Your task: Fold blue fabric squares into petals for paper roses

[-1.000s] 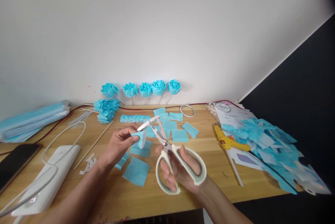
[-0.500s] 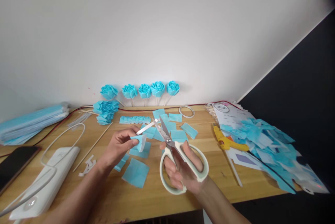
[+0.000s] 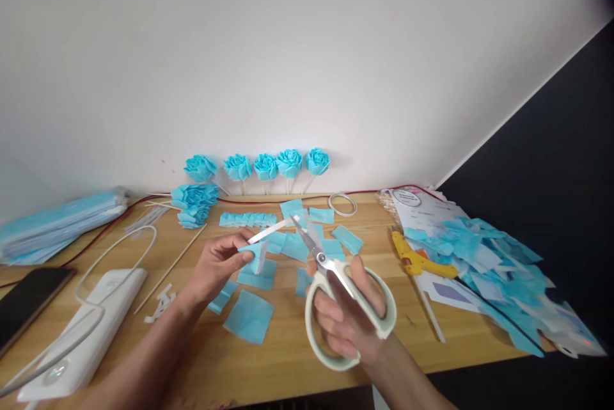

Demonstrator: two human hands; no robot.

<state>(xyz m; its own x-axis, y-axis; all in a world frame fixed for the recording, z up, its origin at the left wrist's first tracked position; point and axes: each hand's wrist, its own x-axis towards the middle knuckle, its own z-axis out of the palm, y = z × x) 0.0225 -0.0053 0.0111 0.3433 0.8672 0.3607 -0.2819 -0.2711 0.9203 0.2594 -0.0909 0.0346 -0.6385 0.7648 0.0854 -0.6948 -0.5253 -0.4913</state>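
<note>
My left hand (image 3: 218, 266) pinches a small folded blue piece of mask fabric (image 3: 254, 254) with a white strip (image 3: 271, 231) sticking out up and to the right. My right hand (image 3: 348, 320) grips white-handled scissors (image 3: 338, 282), fingers through the loops, blades pointing up-left, tips close to the end of the white strip. Both hands hover over the wooden table (image 3: 288, 352), above several cut blue squares (image 3: 249, 317).
Blue fabric roses on sticks (image 3: 266, 165) lean on the wall. A stack of blue masks (image 3: 52, 221), a phone (image 3: 26, 298) and a white power bank with cable (image 3: 81, 327) lie left. A yellow glue gun (image 3: 415, 260), tape roll (image 3: 343, 203) and blue scraps (image 3: 480, 256) lie right.
My right hand has carried the scissors to the right and lower, away from the blue piece, and the blades have come nearly together. The white strip now sticks out freely. My left hand stays put.
</note>
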